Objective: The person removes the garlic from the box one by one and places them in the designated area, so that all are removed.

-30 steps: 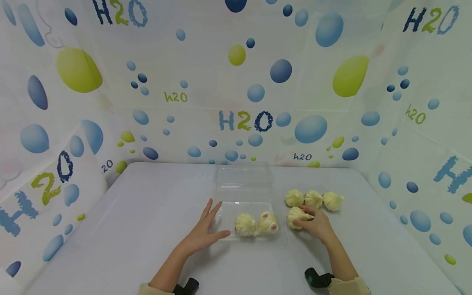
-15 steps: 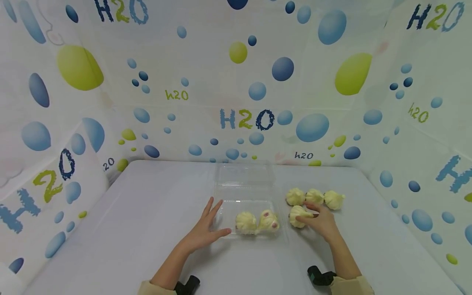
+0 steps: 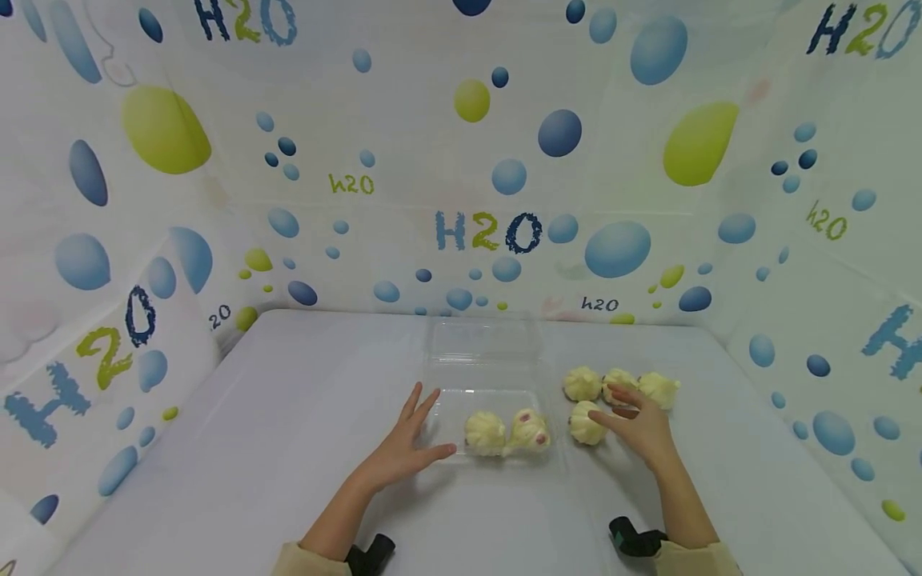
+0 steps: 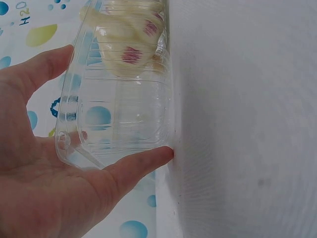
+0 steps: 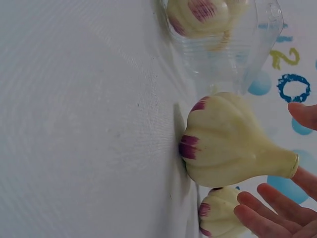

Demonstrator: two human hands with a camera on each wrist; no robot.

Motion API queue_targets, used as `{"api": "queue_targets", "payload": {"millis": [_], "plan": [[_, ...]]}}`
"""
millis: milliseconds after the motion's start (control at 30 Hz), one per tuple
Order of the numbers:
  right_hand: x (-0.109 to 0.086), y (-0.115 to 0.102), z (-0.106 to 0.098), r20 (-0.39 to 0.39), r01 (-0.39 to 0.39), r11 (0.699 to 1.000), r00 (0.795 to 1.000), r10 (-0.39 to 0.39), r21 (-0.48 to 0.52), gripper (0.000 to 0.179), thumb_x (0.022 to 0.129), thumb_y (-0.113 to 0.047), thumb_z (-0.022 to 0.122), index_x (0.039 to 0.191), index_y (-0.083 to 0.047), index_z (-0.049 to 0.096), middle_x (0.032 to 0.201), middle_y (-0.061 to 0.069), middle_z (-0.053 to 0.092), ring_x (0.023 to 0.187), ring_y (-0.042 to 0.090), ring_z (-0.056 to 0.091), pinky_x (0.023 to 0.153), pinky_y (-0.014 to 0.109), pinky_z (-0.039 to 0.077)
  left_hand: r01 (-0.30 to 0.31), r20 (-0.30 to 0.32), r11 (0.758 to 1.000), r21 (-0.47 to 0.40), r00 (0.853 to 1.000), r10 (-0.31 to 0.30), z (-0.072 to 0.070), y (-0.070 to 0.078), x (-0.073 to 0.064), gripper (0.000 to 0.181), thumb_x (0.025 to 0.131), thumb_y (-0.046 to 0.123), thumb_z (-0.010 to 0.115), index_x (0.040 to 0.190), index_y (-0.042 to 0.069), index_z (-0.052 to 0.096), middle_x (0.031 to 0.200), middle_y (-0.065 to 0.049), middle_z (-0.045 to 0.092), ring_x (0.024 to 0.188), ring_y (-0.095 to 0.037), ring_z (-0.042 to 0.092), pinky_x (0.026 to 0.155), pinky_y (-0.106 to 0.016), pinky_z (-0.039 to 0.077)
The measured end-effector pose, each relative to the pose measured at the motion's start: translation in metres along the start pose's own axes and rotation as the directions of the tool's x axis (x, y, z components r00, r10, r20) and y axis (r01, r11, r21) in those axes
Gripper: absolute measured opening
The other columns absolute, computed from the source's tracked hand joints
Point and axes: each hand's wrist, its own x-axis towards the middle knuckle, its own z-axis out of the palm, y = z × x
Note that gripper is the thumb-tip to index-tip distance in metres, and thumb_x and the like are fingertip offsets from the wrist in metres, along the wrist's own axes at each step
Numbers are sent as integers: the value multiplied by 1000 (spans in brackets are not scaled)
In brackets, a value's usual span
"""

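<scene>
My left hand (image 3: 403, 452) spreads thumb and straight fingers round the left end of a clear plastic clamshell box (image 4: 133, 129), touching its wall. Two garlic bulbs (image 3: 485, 434) lie in the box's right part, one showing purple patches. Right of the box, a garlic bulb (image 5: 223, 144) with a purple-marked base stands on the table, its stem up. My right hand (image 3: 644, 424) is just behind that stem, thumb and fingers apart and gripping nothing. Behind it a row of three garlic bulbs (image 3: 581, 384) stands, partly covered by the right fingers.
The box's open lid (image 3: 483, 340) lies back toward the wall. A white cloth covers the table (image 3: 302, 376). Backdrop sheets (image 3: 403, 120) printed with drops rise at the back and sides. Black wrist devices (image 3: 637, 540) sit at both sleeves.
My right hand has let go of the nearer garlic bulb, its fingers parting and drawing back to the right. The bulb stays standing; my left hand keeps its place at the box.
</scene>
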Motion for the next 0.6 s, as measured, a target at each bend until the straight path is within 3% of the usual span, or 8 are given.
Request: {"api": "queue_targets", "payload": {"millis": [300,600], "plan": [[1,1,-3,-35,20,1000,999,-19,14,70,77,-33,74,131,0,46,129,26,46,110,39,52,84,44,47,-2,3,1000,2,1000,2,0,-1,0,86,79,35,70,147,19,20,152,-13,-4,134,-41,14,96,-64,25],[-3,-13,-8,-100,49,999,994,-47,15,68,74,-35,75,129,-3,49,129,21,48,111,37,52,82,43,49,5,3,1000,-3,1000,-5,0,-1,2,85,81,34,69,147,20,19,152,-13,-5,135,-40,11,97,-63,24]]}}
